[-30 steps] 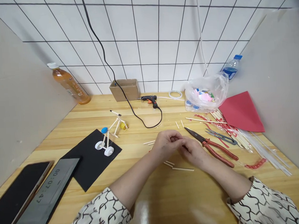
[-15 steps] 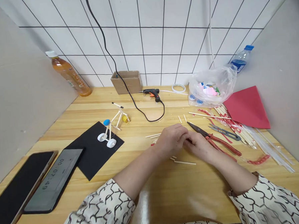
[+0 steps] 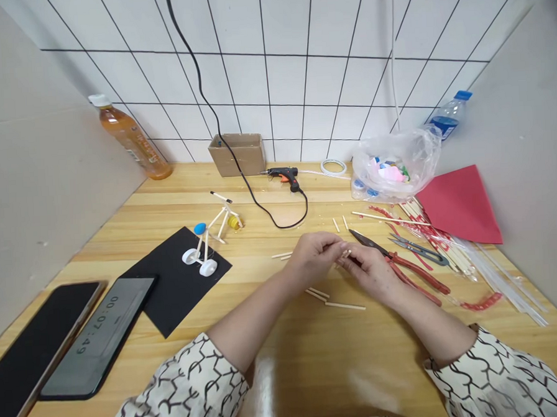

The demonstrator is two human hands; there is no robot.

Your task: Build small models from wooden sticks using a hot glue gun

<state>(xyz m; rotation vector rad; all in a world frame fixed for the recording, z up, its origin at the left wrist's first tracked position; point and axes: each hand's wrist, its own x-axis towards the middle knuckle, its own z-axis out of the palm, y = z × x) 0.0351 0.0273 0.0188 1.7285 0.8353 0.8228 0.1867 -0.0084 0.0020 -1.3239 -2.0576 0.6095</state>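
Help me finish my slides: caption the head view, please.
Left hand and right hand meet at a pale stick, between a wheeled model and red-handled pliers.

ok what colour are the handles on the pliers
The pliers' handles are orange-red; the head view shows them best.

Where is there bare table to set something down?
Between the forearms, nearer than the closest loose sticks, the table is bare. Another bare patch lies between the orange bottle and the stick model. It is crowded right of the right hand: pliers, scissors, red sheet, plastic bag.
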